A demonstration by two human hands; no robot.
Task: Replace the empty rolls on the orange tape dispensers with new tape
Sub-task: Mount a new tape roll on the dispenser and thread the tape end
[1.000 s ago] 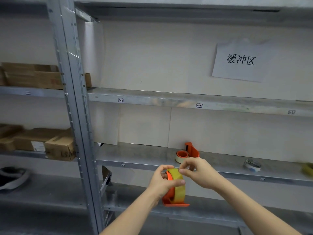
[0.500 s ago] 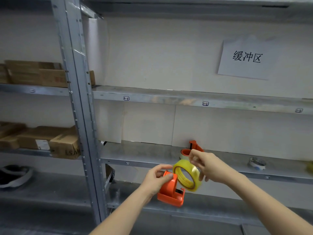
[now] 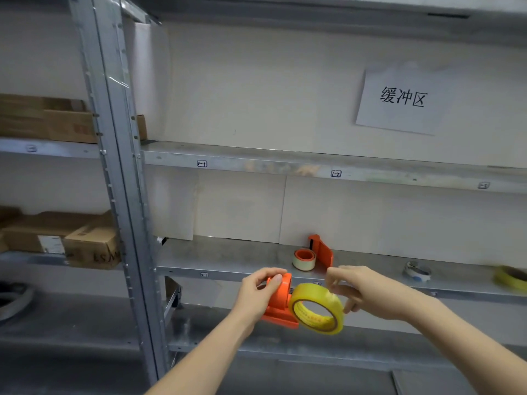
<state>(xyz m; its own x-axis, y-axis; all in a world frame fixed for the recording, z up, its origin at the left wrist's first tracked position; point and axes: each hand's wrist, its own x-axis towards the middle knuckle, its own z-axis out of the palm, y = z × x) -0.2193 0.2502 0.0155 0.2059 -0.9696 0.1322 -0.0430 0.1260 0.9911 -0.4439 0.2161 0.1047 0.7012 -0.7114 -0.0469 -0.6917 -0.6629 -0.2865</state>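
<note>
Fingers (image 3: 336,276) around glossy yellow tape ring (image 3: 316,308), beside blocky orange dispenser (image 3: 281,305).

A grey metal shelving unit (image 3: 228,158) stands against a pale wall, its upright post (image 3: 114,166) dividing left bays from right. A white paper sign (image 3: 399,101) with three black Chinese characters hangs on the wall at upper right. In the left bays, brown cardboard boxes (image 3: 48,121) sit on the upper shelf, and more cartons (image 3: 85,243) rest on the shelf below.
</note>
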